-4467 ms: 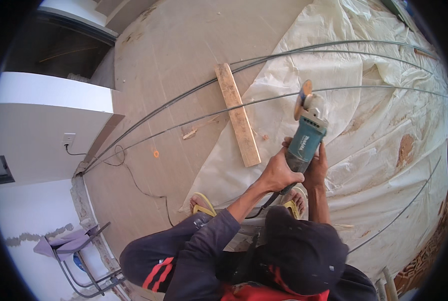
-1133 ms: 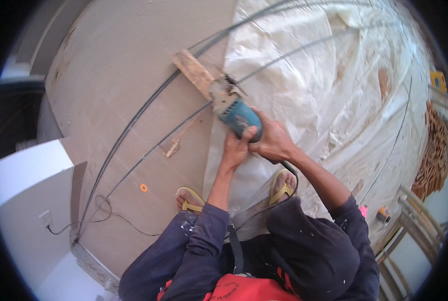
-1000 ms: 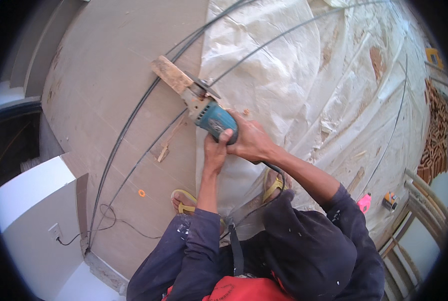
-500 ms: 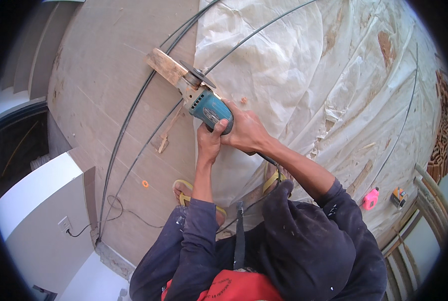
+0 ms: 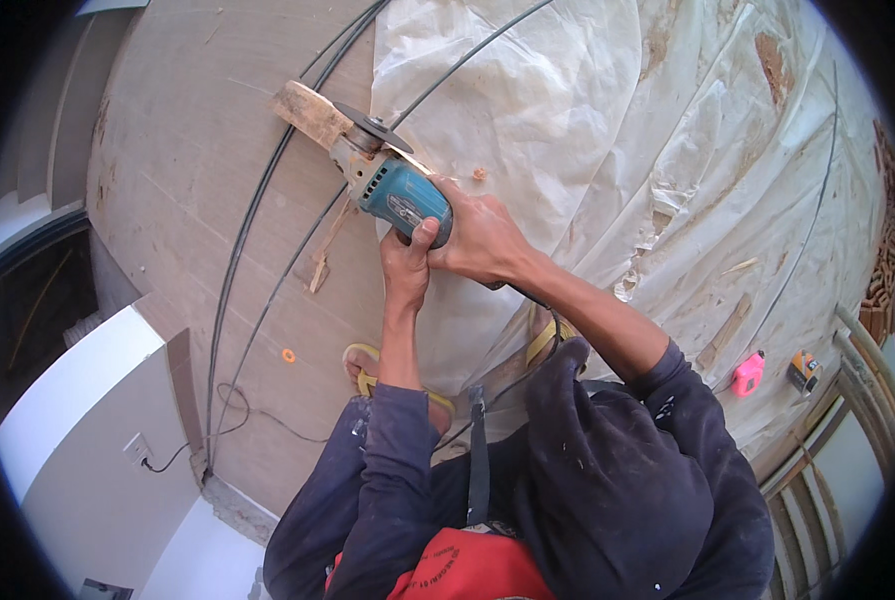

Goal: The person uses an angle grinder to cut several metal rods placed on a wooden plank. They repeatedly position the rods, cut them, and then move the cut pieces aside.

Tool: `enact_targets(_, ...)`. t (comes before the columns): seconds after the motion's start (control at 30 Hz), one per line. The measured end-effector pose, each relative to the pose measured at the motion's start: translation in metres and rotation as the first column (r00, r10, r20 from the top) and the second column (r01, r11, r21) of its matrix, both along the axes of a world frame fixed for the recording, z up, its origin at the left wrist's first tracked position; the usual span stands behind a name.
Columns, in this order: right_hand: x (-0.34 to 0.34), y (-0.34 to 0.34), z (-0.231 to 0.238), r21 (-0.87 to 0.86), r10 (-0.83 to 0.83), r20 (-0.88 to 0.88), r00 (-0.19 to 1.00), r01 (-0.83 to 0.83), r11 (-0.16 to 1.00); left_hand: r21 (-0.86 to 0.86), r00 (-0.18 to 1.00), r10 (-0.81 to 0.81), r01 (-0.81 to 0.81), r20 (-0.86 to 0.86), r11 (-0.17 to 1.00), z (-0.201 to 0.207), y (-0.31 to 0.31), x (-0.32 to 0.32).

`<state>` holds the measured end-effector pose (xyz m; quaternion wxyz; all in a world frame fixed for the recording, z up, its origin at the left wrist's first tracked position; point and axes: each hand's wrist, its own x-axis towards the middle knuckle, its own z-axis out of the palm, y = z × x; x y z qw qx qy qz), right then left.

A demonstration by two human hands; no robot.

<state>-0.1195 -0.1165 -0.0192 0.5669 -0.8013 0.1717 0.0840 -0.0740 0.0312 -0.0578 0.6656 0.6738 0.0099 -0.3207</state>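
Note:
Both my hands are wrapped around a teal angle grinder [image 5: 407, 200]. My left hand [image 5: 407, 262] closes on the near end of its body, thumb on top. From the right, my right hand [image 5: 479, 238] grips the same end, its fingers partly hidden beneath. The grinder's dark disc [image 5: 372, 127] stands on the right side of the metal head, seen at a slant. A short, rough wooden block [image 5: 311, 114] extends from the head toward the far left, across dark rods. Whether the disc touches the wood I cannot make out.
Long dark rods [image 5: 252, 205] curve across the tiled floor. Crumpled plastic sheeting [image 5: 557, 110] covers the right side. A wood sliver [image 5: 319, 268] and an orange ring [image 5: 288, 355] lie left. A pink tape measure [image 5: 748, 374] lies right. A power cord [image 5: 167, 460] runs from a wall socket.
The view has shifted slightly, so the grinder, hands and wood appear a little farther left and up. More of the disc's face shows. Both hands keep their grip.

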Motion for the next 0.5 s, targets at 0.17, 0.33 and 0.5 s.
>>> enact_targets(0.17, -0.0018, 0.0038, -0.0093, -0.053, -0.039, 0.002, 0.999, 0.039, 0.998, 0.031, 1.0, 0.004, -0.004, -0.004, 1.0, -0.0017, -0.0003, -0.0004)
enact_targets(0.33, 0.0006, 0.0043, -0.009, -0.034, -0.035, 0.017, 0.999, 0.036, 0.999, 0.024, 1.0, 0.006, -0.006, -0.008, 1.0, -0.0009, 0.0005, 0.0005)
enact_targets(0.5, 0.0018, 0.0048, -0.0078, -0.023, -0.043, -0.004, 0.999, 0.043, 0.999, 0.036, 1.0, 0.011, -0.01, -0.008, 0.999, -0.0016, 0.0001, 0.0015)
